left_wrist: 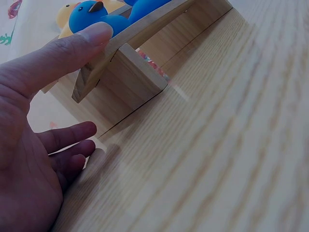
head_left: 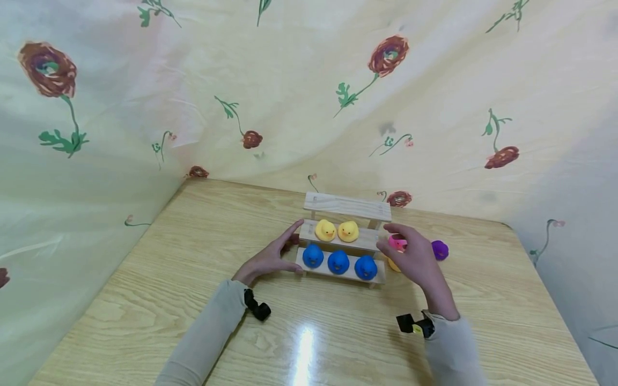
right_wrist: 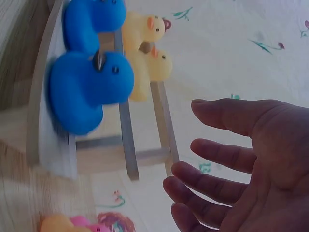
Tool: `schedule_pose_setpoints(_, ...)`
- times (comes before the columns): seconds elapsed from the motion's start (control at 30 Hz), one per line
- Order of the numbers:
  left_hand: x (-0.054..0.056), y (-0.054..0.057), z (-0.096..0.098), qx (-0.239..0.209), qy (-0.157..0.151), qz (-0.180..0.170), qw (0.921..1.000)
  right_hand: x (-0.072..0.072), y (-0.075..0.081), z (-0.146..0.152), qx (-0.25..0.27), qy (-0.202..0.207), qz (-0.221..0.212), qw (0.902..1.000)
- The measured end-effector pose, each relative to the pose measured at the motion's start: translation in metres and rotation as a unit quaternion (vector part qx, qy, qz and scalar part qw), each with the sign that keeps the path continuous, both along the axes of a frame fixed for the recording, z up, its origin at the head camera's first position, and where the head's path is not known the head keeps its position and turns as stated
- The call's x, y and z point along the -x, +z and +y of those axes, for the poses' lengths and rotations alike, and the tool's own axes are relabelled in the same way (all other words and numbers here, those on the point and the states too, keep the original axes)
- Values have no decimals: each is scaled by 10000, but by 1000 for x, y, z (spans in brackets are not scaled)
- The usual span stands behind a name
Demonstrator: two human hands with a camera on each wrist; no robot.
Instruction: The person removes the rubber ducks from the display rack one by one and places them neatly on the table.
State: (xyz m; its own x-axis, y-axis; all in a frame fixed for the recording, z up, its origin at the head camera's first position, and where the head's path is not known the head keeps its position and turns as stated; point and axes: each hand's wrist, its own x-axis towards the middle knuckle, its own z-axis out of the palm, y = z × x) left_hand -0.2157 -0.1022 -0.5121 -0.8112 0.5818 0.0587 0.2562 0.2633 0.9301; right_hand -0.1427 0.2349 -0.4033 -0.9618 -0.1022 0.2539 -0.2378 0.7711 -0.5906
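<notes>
My head view comes in bright, with light apparently from above: it leaves a white streak of glare on the desk and a soft shadow beside the right sleeve. The floral cloth greys toward the right edge. Both wrist feeds reach me dimmer; in the right one, the fingers look shaded against pale cloth, and the nearest blue rubber duck looks soft.
</notes>
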Motion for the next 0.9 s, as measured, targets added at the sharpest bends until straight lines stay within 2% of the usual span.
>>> schedule_pose_setpoints(0.27,0,-1,1,-19,-8,-30,10000,4,1,-19,281,222,12,9994)
schedule_pose_setpoints(0.9,0,2,0,-46,-32,-12,10000,21,-10,-51,437,239,23,9988)
